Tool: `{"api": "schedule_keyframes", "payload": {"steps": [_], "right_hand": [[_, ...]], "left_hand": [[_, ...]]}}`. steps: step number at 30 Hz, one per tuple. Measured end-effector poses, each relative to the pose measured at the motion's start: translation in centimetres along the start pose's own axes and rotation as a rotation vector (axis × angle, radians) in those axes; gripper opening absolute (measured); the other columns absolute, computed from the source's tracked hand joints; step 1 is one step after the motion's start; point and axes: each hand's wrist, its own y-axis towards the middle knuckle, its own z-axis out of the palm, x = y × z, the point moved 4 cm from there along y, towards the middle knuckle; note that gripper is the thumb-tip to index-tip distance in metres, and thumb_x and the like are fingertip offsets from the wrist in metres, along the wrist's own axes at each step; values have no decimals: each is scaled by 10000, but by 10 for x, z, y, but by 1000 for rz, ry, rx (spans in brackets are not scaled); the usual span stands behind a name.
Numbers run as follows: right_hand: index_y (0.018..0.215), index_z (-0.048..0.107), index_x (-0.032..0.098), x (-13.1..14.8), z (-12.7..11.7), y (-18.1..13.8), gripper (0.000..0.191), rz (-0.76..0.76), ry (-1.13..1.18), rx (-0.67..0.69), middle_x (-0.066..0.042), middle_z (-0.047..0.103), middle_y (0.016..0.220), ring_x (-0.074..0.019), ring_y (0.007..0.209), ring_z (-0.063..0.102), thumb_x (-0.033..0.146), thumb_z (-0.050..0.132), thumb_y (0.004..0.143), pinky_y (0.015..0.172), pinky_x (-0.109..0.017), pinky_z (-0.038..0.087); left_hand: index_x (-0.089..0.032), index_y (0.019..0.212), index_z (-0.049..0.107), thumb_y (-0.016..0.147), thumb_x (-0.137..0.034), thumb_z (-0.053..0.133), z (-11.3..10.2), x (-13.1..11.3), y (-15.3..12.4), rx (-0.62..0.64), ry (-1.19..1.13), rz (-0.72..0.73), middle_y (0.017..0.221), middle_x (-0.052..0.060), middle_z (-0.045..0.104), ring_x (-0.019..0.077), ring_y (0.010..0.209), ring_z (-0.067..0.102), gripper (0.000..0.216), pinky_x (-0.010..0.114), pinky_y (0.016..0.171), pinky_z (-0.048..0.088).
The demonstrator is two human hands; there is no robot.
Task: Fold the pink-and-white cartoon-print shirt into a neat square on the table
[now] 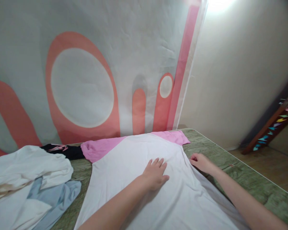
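A white T-shirt (124, 172) with pink sleeves lies spread out in front of me, its collar end toward the wall. My left hand (156, 174) rests flat on the middle of the shirt, fingers spread. At the shirt's right side edge, just below the right sleeve (174, 137), my right hand (201, 162) pinches the fabric between thumb and curled fingers. The cloth lifts a little along that edge, and some creases run across the lower right part. The shirt's bottom hem is out of view.
Left of the shirt lies a heap of white clothes (26, 169) with a grey-blue garment (60, 195). Behind it is a folded black garment (73, 152). The wood-patterned table (242, 179) meets a wall banner (127, 41); its right edge drops toward the floor.
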Motion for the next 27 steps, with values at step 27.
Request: {"api": "schedule_keyframes", "payload": {"steps": [27], "right_hand": [[725, 614, 205, 53, -10, -22, 227, -19, -146, -103, -24, 653, 702, -157, 653, 582, 339, 448, 803, 566, -241, 339]], "left_hand": [[-281, 1382, 287, 905, -543, 195, 9, 4, -22, -126, 62, -10, 1471, 15, 203, 261, 1343, 143, 552, 476, 1078, 101]]}}
